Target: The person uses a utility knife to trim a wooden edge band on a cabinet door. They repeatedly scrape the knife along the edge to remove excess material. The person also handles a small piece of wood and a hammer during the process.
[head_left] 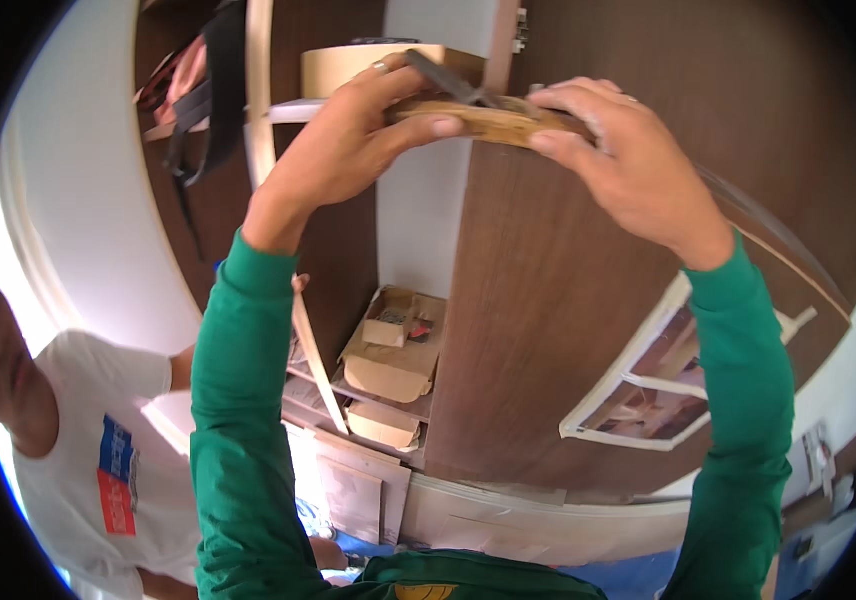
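Note:
Both my arms, in green sleeves, are raised in front of a brown cabinet. Between my hands is a short yellowish-brown wooden piece (503, 126), held crosswise. My left hand (353, 135) grips its left end, thumb along the near side. My right hand (628, 155) has its fingers curled over the right end, with the thumb underneath. A dark flat strip (440, 78) slants up from the wood toward my left fingers; I cannot tell whether it is fixed to it. The far side of the wood is hidden.
A brown cabinet door (538, 300) fills the centre, with framed pictures (638, 400) at its lower right. Cardboard boxes (388, 375) sit on low shelves, and another box (333, 70) stands high up. A black strap (210, 110) hangs at left. A person in a white shirt (78, 400) stands close.

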